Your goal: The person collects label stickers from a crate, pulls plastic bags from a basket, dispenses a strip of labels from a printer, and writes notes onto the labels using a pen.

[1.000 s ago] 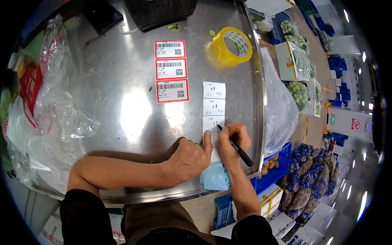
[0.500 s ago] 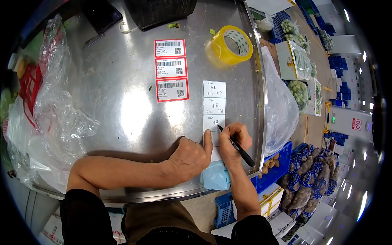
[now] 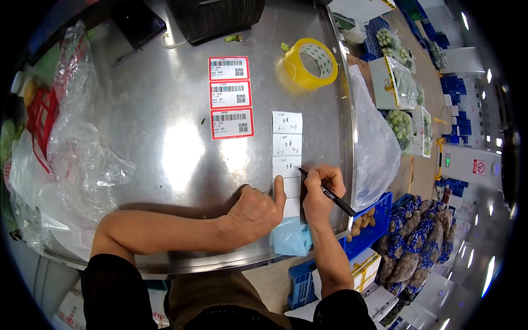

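A strip of white labels (image 3: pixel 287 144) lies on the metal table (image 3: pixel 159 110), its upper three sections bearing handwriting. My left hand (image 3: pixel 256 214) rests at the strip's left edge, index finger extended onto it and the other fingers curled, holding nothing. In my right hand (image 3: pixel 323 192) is a black marker (image 3: pixel 338 202), its tip at the right edge of the third section. Light blue backing paper (image 3: pixel 290 236) continues below the strip. Three red-bordered barcode labels (image 3: pixel 230 95) lie in a column to the upper left.
A yellow tape roll (image 3: pixel 308 65) stands near the table's right rim. Clear plastic bags (image 3: pixel 82 148) cover the left side. A black crate (image 3: pixel 217 19) is at the top. Beyond the right rim are a blue crate of potatoes (image 3: pixel 363 223) and mesh sacks (image 3: pixel 412 242).
My right hand has shifted slightly right with the marker, whose tip has moved from the writing to the section's right edge. My left hand has stayed in place.
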A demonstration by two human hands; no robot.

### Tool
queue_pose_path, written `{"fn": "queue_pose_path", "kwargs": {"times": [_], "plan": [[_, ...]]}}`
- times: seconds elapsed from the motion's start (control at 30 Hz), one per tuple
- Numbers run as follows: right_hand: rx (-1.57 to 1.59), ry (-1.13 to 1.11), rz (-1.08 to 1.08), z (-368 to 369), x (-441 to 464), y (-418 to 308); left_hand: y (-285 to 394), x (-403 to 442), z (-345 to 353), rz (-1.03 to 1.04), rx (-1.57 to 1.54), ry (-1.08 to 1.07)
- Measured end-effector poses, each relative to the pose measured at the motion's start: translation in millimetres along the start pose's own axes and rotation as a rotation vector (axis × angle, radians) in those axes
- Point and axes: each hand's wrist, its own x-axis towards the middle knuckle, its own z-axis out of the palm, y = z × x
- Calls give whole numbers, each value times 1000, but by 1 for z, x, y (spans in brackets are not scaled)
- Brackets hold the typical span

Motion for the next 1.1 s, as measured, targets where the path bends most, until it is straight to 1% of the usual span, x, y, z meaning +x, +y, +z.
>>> {"fn": "queue_pose_path", "kwargs": {"times": [0.07,0.2,0.33,0.43,0.67,0.77,1.1], "plan": [[27,-24,33,-8,-2,3,1,-1,0,-1,3,-17],[-126,-19,-100,-6,-2,6,0,-1,-3,-5,-16,-6],[-170,62,-91,-7,-3,4,0,-1,-4,-5,-12,-14],[-147,-8,-62,-9,-5,3,0,0,-4,2,-13,-19],[-195,-10,-84,-7,-7,5,0,-1,-2,13,12,-7],[-209,-26,-133,-6,-5,5,1,-1,-1,16,29,4],[-259,-44,-141,-6,-4,6,0,-2,0,21,39,15]]}}
